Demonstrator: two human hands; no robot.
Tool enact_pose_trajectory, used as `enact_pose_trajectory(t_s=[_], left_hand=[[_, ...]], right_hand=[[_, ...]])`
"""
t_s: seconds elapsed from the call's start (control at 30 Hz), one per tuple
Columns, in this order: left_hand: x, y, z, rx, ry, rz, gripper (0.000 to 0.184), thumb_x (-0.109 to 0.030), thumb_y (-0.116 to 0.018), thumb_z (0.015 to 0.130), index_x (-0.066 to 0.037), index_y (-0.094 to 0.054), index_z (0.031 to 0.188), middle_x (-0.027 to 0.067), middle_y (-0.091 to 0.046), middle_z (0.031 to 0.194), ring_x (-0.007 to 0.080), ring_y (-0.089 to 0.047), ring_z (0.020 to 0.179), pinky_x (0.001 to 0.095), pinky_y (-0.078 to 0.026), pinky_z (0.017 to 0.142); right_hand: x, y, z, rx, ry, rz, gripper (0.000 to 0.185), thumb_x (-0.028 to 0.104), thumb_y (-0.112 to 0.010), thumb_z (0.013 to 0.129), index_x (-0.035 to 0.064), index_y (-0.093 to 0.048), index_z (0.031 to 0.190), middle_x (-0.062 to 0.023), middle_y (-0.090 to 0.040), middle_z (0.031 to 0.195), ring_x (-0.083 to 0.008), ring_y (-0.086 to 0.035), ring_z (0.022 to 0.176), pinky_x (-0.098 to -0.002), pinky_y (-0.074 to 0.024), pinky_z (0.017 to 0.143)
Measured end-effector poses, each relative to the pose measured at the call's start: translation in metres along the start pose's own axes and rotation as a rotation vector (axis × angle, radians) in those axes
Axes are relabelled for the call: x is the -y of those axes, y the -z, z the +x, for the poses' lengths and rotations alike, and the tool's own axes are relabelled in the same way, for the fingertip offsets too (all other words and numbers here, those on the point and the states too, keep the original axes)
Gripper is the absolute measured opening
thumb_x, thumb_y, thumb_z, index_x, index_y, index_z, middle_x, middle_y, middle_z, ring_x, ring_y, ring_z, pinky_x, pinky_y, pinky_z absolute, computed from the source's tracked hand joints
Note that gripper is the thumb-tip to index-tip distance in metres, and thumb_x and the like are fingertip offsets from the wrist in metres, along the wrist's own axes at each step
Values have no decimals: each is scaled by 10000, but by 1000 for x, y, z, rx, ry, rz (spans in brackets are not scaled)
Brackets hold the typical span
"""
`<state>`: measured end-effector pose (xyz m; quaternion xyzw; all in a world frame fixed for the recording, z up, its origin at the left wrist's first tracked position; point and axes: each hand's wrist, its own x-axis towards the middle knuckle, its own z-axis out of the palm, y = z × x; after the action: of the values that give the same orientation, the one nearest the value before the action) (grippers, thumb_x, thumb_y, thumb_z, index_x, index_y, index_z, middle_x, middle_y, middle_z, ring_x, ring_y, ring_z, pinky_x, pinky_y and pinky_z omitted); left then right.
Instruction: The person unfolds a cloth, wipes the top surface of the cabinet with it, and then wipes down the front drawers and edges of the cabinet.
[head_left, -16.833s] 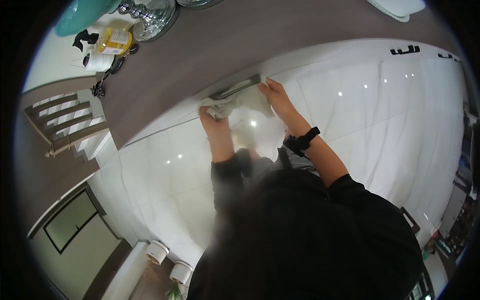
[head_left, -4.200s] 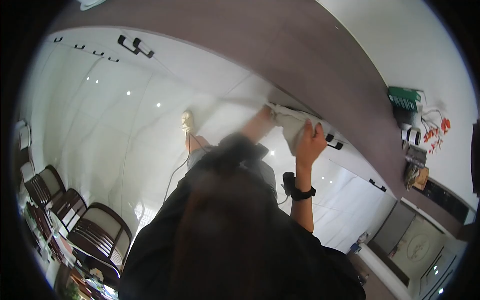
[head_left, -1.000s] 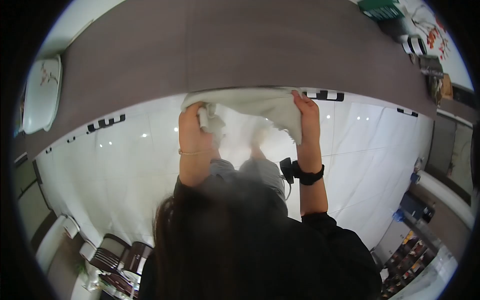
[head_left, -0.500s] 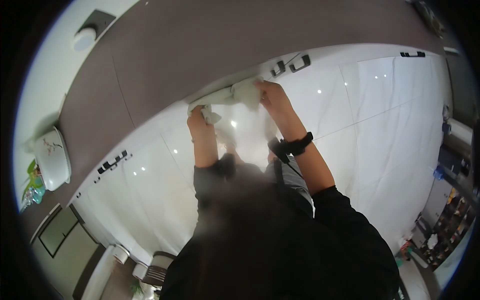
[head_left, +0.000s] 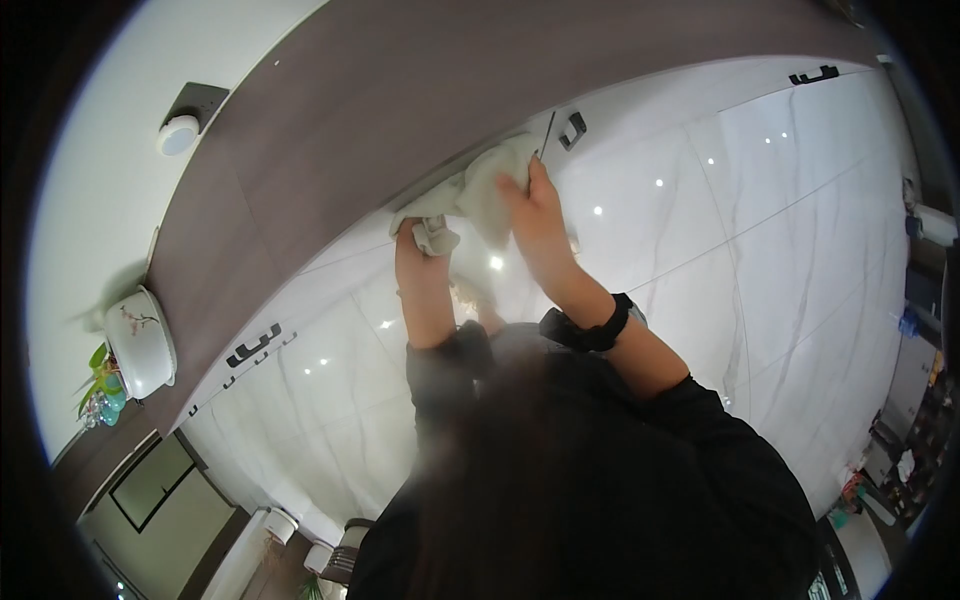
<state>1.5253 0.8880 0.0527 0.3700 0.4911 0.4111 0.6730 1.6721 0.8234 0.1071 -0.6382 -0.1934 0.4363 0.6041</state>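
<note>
A pale, crumpled cloth [head_left: 487,195] lies along the front edge of the brown cabinet top, part of it hanging over the white front. My left hand [head_left: 418,242] is closed around its left end, and a bunched fold sticks out beside the thumb. At the cloth's right end is my right hand [head_left: 530,205], with the cloth between thumb and fingers. Its fingertips reach up to the cabinet edge, close to a black handle [head_left: 573,131]. Some fingers of both hands are hidden by the cloth or the hands themselves.
The brown cabinet top [head_left: 330,120] curves across the view above the glossy white tiled floor [head_left: 680,260]. At left stand a white pot with a branch pattern [head_left: 140,340] and a plant [head_left: 98,385]. A round white device [head_left: 178,135] is on the wall. More black handles [head_left: 255,345] line the front.
The view has shifted, so the scene sits lower and further right. My right hand has turned more upright on the cloth, its fingers pointing up at the edge. My left hand keeps its hold.
</note>
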Motion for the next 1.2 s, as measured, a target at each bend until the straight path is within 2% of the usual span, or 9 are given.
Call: enact_pose_trajectory(t_s=[0.07,0.17,0.2,0.3,0.37,0.5,0.73,0.97,1.2], left_hand=[[35,22,41,-204,503,-818,258,-127,-401,959,8,-539,1130,138,-590,1152,273,-571,1066,394,-484,940],[50,17,49,-281,637,-687,222,-157,-527,893,0,-559,1046,93,-599,986,210,-583,877,294,-485,743],[78,42,57,20,451,-241,203,-147,-514,893,-6,-564,1030,94,-602,972,210,-582,867,301,-487,748],[104,77,61,124,180,334,156,-99,-446,912,-12,-561,972,108,-597,951,226,-579,855,330,-501,791],[93,99,71,11,406,-166,129,-71,-438,907,-7,-544,942,110,-585,922,230,-569,831,344,-504,792],[30,161,63,31,920,-1308,106,-1,-443,873,17,-504,958,133,-559,925,270,-548,885,459,-468,875],[-105,241,11,-400,536,-1026,249,-5,-397,889,41,-494,1113,190,-540,1148,340,-507,1103,539,-380,1003],[-58,424,39,-681,257,-1010,242,-39,-429,899,-14,-545,1109,148,-595,1113,297,-570,1051,512,-417,990],[19,471,55,-395,0,410,366,11,-563,782,-1,-513,1144,66,-627,960,153,-603,899,249,-506,689]], right_hand=[[-11,-10,4,-79,111,-131,448,185,-485,948,-89,-370,1283,-133,-576,1088,-184,-536,1014,-281,-402,904],[-51,-29,8,-173,332,-307,548,210,-495,943,-99,-289,1347,-175,-553,1154,-231,-508,1053,-310,-390,917],[-86,-29,17,-165,335,-374,577,214,-502,939,-101,-266,1361,-186,-542,1176,-245,-498,1067,-318,-385,923],[-88,-18,42,10,-311,-5,556,225,-548,911,-102,-352,1317,-161,-573,1114,-211,-527,998,-301,-402,880],[-121,-1,65,20,-245,53,284,192,-573,875,-46,-610,1025,-49,-612,854,-110,-540,773,-257,-424,690],[-37,-23,35,86,-329,-3,237,153,-564,855,-56,-638,939,-81,-641,817,-133,-590,711,-244,-446,647],[-30,-131,-6,369,-375,181,228,113,-599,824,-80,-634,940,-88,-641,817,-142,-593,751,-236,-450,685],[-104,-276,-34,622,-608,202,179,136,-614,852,-36,-635,899,-67,-630,807,-142,-594,777,-259,-462,729],[-238,-360,-41,589,-479,119,153,145,-622,848,-6,-643,845,-36,-593,730,-114,-521,653,-260,-403,602]])
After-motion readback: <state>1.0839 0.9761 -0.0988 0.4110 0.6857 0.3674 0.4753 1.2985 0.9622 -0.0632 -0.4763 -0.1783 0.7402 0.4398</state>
